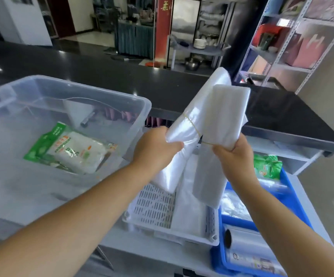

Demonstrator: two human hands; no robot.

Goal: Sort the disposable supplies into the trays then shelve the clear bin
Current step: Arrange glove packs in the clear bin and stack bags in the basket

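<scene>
1. Holding two bundles of clear plastic bags above the trays, both hands are raised side by side. The left hand [156,150] has its grip curled round the lower part of the first bundle [192,114].
2. The right hand [234,156] has its grip closed on the second bundle [228,114] near its middle. This bundle stands just right of the first, and the two overlap above the hands.
3. A thin yellow rubber band [192,123] circles the first bundle just above the left hand.
4. The lower ends of both bundles hang over the white slotted tray [152,204], which holds a flat stack of clear bags [188,208] on its right half.
5. The blue tray [294,196] sits just beside the white one, on its right. It holds a roll [246,242] at the near end and a green packet [267,166] at the far end. The glossy heap between them is blurred, possibly more clear bags.
6. The clear bin [102,92] stands at the left on the pale surface [158,250], close to the white slotted tray. A green-and-white packet [72,148] lies flat on its floor.
7. A dark counter [122,80] runs behind everything.
</scene>
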